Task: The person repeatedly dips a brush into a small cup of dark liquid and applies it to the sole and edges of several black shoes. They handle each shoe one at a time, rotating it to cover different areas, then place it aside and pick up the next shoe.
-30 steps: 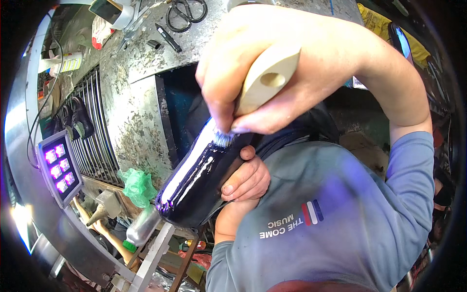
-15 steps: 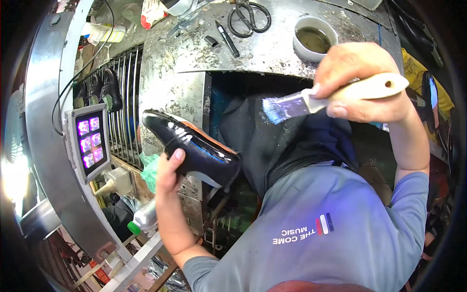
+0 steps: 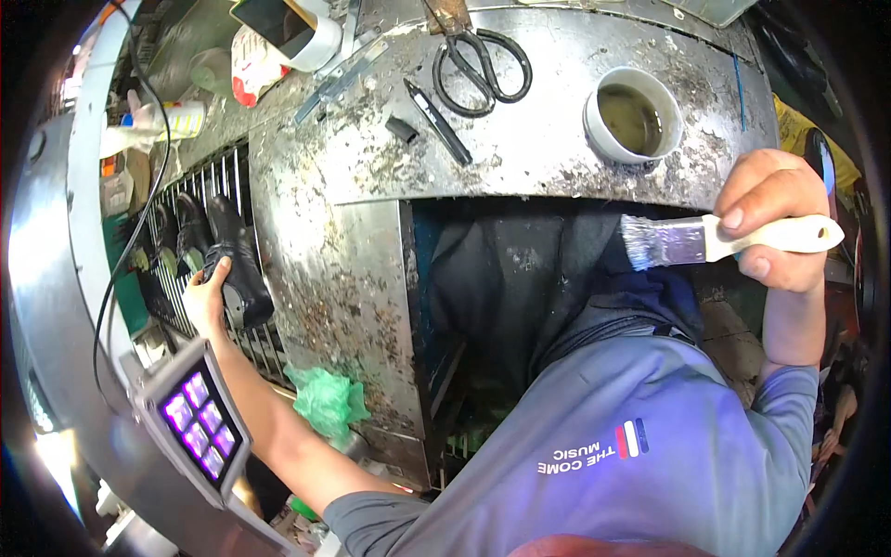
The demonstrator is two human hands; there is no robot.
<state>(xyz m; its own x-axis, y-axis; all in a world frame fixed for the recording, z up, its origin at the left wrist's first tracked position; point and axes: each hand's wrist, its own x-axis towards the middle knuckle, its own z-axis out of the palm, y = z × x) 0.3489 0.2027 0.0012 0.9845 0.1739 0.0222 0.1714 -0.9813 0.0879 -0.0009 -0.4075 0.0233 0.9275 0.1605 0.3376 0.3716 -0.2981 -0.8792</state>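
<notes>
Left hand (image 3: 206,295) grips a black shoe (image 3: 239,262) on the wire rack (image 3: 200,190); right hand (image 3: 775,218) clasps a paintbrush (image 3: 715,239) near the cup (image 3: 633,115).

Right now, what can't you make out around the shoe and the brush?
- Head view: the black shoe on the wire rack; the left hand covers its near end.
- Brush: the right hand wraps mid-handle, hiding the grip.
- White cup: its murky contents can't be identified.
- Rack's far left: cut off by the dark fisheye rim.
</notes>
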